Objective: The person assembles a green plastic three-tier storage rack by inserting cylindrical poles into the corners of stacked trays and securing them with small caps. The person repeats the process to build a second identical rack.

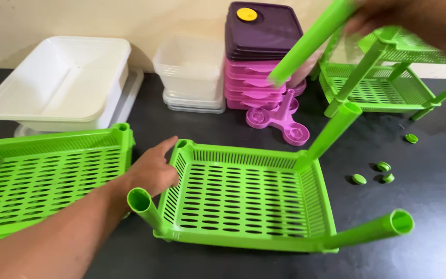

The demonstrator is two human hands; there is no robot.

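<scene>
A green slotted plastic tray lies in the middle of the dark table, with three green tubes standing out of its corners: near left, near right, far right. My left hand rests against the tray's left wall near the empty far-left corner socket. My right hand, blurred at the top right, grips a fourth green tube that slants down toward the stacked boxes.
A second green tray lies at the left. White tubs, clear containers, a pink and purple box stack and a pink scoop piece line the back. An assembled green rack stands right; small green caps lie nearby.
</scene>
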